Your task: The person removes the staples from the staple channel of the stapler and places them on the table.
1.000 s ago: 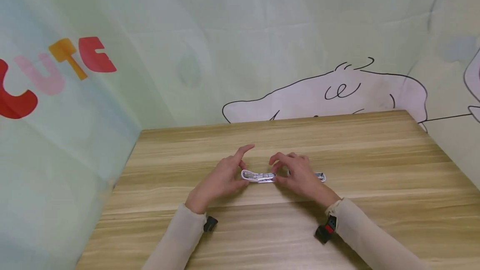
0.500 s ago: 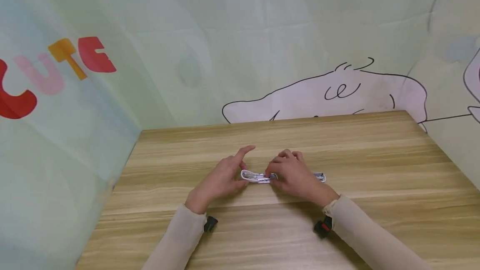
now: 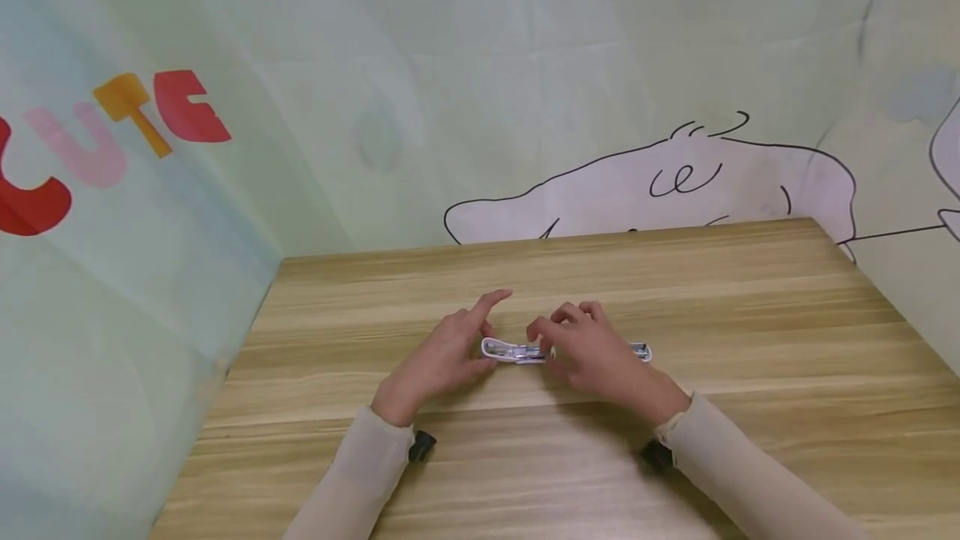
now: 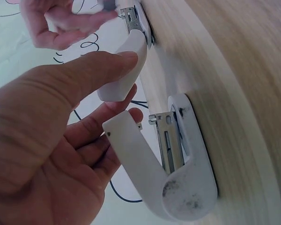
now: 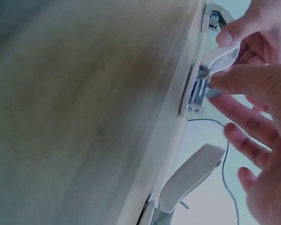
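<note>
Open white staplers stand in a row on the wooden table. The middle stapler [image 4: 124, 86] has its lid swung back to the left and its metal magazine bare. My left hand [image 3: 442, 352] pinches that lid between thumb and fingers. Over the magazine is my right hand [image 3: 592, 355], whose thumb and finger pinch a small grey piece [image 5: 213, 92], its kind unclear. Nearest the left wrist camera is another stapler [image 4: 189, 197], its hinge smudged dark and its lid lifted. A further stapler [image 5: 189, 178] lies to the right, mostly hidden by the right hand in the head view.
The wood-grain table [image 3: 360, 298] reaches back to a pale printed cloth [image 3: 450, 90] hanging behind and on the left. Each wrist wears a small black camera [image 3: 422, 447].
My right hand has shifted slightly left, its fingertips now over the stapler's magazine. Its index finger is a little higher than half a second ago. The left hand keeps its place.
</note>
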Action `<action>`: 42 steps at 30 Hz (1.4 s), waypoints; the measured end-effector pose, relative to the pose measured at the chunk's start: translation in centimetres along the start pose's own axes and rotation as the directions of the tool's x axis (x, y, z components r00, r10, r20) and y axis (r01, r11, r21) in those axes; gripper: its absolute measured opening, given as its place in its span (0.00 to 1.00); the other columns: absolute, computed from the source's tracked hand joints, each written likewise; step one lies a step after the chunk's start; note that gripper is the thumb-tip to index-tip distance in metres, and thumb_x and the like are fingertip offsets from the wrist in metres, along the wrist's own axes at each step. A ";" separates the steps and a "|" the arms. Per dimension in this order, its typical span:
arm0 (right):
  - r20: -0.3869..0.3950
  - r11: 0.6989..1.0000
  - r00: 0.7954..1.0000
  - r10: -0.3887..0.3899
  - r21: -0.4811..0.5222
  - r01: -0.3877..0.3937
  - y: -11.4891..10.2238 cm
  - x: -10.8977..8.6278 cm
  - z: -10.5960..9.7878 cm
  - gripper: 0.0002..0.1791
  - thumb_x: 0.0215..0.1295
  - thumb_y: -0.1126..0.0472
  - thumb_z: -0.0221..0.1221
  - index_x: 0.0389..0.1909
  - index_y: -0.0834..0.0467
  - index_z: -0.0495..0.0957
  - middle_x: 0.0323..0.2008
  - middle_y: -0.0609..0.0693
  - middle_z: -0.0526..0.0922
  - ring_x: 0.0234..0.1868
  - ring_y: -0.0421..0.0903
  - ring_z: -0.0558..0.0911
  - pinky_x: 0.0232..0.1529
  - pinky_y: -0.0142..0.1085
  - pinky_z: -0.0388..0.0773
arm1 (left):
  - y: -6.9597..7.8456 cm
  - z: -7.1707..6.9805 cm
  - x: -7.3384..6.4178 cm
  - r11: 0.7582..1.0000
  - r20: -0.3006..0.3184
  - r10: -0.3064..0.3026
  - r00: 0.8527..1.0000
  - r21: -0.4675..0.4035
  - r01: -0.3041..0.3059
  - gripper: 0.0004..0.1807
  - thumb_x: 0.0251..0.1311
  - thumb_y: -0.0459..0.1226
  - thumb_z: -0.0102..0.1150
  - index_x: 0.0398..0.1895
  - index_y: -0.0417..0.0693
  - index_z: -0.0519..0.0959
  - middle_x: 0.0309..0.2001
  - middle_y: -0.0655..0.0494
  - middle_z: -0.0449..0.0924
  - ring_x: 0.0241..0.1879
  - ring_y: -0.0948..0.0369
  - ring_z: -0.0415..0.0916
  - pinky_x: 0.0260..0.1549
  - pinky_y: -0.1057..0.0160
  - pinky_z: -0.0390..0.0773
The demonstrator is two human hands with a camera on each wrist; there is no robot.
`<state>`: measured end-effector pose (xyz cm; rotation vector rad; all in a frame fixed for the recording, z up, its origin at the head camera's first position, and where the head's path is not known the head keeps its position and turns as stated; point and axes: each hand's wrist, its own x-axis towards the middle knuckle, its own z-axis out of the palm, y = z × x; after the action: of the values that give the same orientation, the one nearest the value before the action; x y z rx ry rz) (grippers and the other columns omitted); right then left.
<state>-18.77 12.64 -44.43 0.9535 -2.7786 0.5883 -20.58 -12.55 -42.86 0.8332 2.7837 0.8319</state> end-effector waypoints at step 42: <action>0.059 0.903 0.988 0.141 0.402 -0.153 -5.3 5.9 4.3 0.31 0.60 0.61 0.76 0.61 0.54 0.73 0.46 0.43 0.94 0.57 0.52 0.81 0.65 0.59 0.63 | -5.3 -2.0 -5.0 0.970 -0.099 -0.109 0.989 -0.227 0.085 0.55 0.59 0.31 0.79 0.84 0.66 0.57 0.51 0.59 0.91 0.63 0.49 0.84 0.74 0.33 0.67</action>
<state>-20.22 3.73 -45.18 0.8213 -2.8266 1.2225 -19.35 -19.88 -44.23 0.6258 2.7283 1.1786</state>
